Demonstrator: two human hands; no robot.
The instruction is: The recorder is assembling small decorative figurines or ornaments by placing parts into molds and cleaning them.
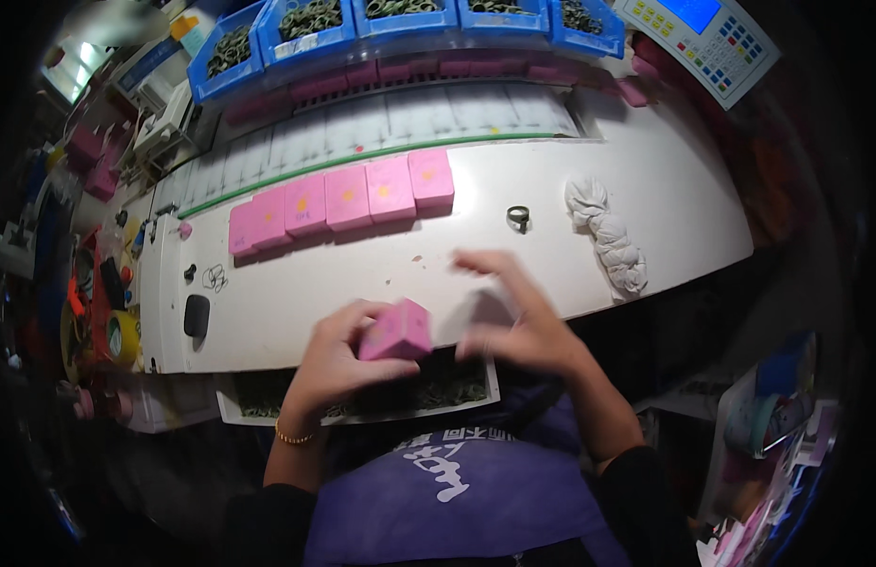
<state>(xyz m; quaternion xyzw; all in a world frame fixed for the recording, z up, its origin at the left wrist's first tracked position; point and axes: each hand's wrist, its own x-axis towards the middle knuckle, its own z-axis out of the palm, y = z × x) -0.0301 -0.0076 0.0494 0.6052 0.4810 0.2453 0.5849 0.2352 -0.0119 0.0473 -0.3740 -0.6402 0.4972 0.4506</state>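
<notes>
Pink box [397, 333] gripped in left hand [336, 357] above white counter [646, 180], right hand [518, 317] blurred beside it, fingers spread, holding nothing discernible.

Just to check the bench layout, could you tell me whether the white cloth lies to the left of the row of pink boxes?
No, the white cloth lies to the right of the row of pink boxes.

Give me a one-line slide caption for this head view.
Left hand holds a pink box while the blurred right hand hovers beside it.
</notes>
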